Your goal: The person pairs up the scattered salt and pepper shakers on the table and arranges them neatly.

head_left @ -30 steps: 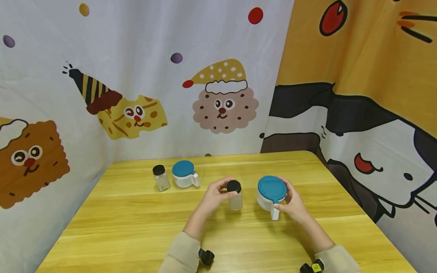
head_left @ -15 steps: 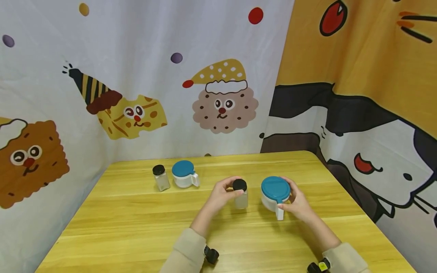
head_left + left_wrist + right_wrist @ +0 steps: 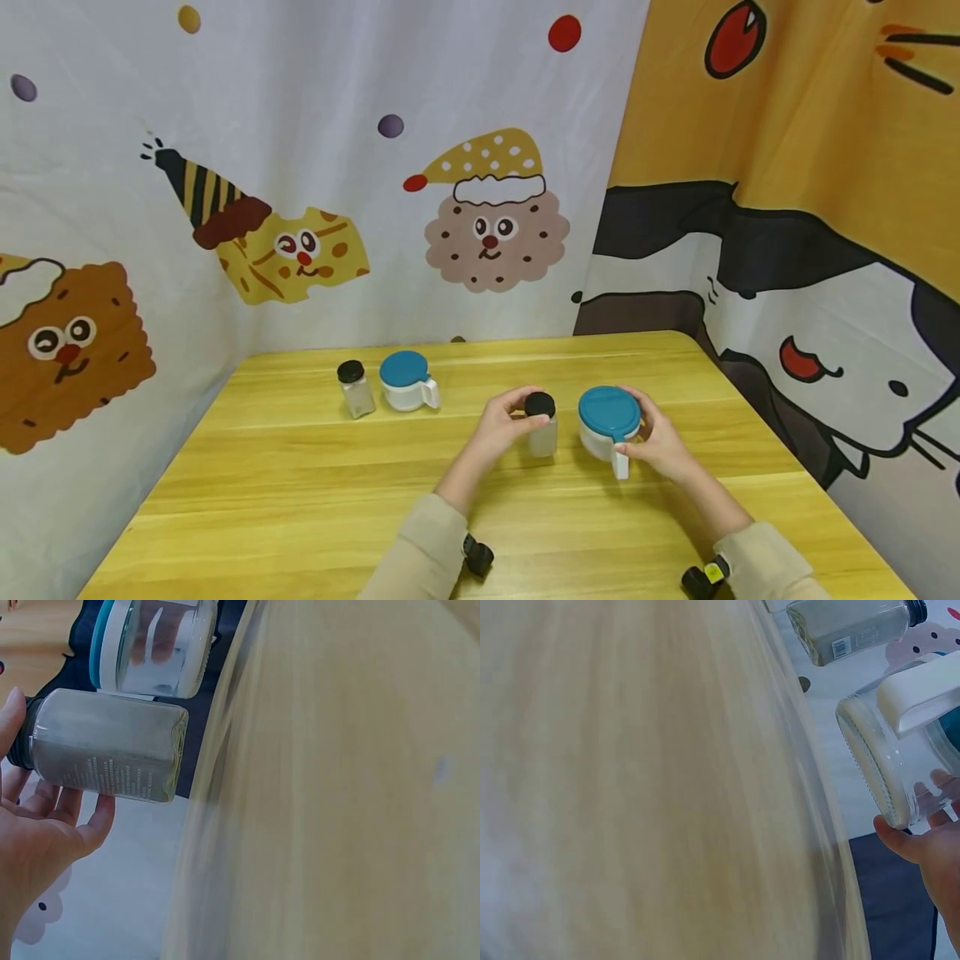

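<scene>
Cartoon-printed cloth hangs behind a wooden table.

The held square jar looks like smooth clear glass, its black cap like plastic. The held round pot also seems glass, with a blue plastic-looking lid and smooth white handle. The desk shows wood grain; the curtain is matt, creased cloth.
</scene>
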A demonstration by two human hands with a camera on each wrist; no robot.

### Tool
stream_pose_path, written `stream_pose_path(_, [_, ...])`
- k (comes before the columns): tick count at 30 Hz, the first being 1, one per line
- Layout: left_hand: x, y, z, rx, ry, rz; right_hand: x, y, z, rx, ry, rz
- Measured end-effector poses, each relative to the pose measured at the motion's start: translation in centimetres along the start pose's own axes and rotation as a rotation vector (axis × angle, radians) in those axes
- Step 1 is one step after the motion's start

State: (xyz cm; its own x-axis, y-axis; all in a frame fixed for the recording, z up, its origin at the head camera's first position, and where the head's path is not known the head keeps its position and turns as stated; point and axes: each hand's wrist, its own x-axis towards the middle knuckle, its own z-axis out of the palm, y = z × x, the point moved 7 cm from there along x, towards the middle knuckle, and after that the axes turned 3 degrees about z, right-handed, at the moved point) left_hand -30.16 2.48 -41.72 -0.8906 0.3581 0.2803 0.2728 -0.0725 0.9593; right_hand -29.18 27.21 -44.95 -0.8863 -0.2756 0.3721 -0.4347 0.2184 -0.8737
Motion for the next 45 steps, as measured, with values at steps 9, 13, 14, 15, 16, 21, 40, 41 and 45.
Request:
stream_pose_path(9, [1.2, -3.0, 0.5, 0.016, 0.032, -0.010, 0.1, 0.7, -0.8, -0.026, 0.010, 0.031])
stream_pose_path(13, [1.4, -3.3, 0.8, 0.030, 0.032, -0.020, 0.0, 0.9, -1.1, -0.033, 0.015, 0.033])
stream_pose_path(14, [1.4, -3.3, 0.9, 0.032, 0.030, -0.022, 0.1, 0.9, -1.1, -0.036, 0.013, 0.034])
stream_pose_path(15, [1.5, -3.4, 1.0, 0.034, 0.030, -0.024, 0.1, 1.0, -1.1, -0.039, 0.009, 0.037])
stream_pose_path(16, [1.5, -3.4, 1.1, 0.037, 0.030, -0.026, 0.1, 1.1, -1.1, -0.045, 0.006, 0.038])
stream_pose_path(21, [1.8, -3.7, 1.4, 0.029, 0.037, -0.049, 0.3, 1.3, -1.2, -0.049, -0.005, 0.043])
stream_pose_path(40, [2.4, -4.8, 2.4, 0.023, 0.036, -0.064, 0.0, 2.2, -1.9, -0.030, -0.064, 0.072])
stream_pose_path(41, [2.4, -4.8, 2.5, 0.025, 0.035, -0.063, 0.0, 2.2, -1.8, -0.030, -0.067, 0.074])
stream_pose_path(45, [2.6, -4.9, 2.7, 0.024, 0.031, -0.057, 0.0, 2.1, -1.6, -0.018, -0.075, 0.083])
